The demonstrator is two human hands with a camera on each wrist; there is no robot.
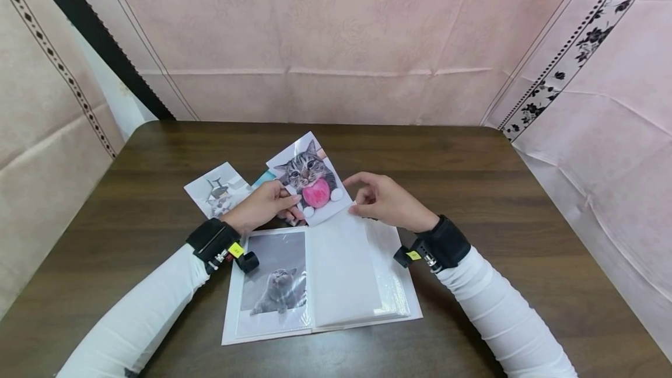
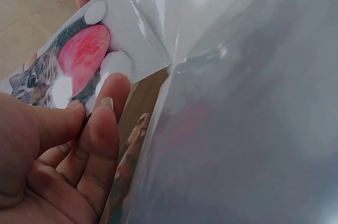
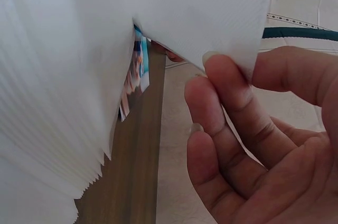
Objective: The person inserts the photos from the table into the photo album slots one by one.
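A photo print [image 1: 307, 174] of a tabby cat with a pink ball is held at an angle over the top edge of an open photo album [image 1: 341, 284]. My left hand [image 1: 268, 206] pinches its lower left side between thumb and fingers. At the opposite corner, my right hand [image 1: 391, 200] holds the print with thumb and fingertips. The right wrist view shows those fingertips [image 3: 227, 71] on a white sheet beside the fanned album pages [image 3: 53, 102]. Close to the print's lower edge lies a clear sleeve [image 2: 222, 49]. The album's left page holds a grey cat photo [image 1: 280, 290].
Another photo print [image 1: 217, 191] lies left of the album, partly behind my left forearm. A blue-edged print [image 1: 264, 178] shows under the held one. Everything rests on a dark wooden table [image 1: 472, 174], with pink patterned cloth [image 1: 341, 34] hanging behind it.
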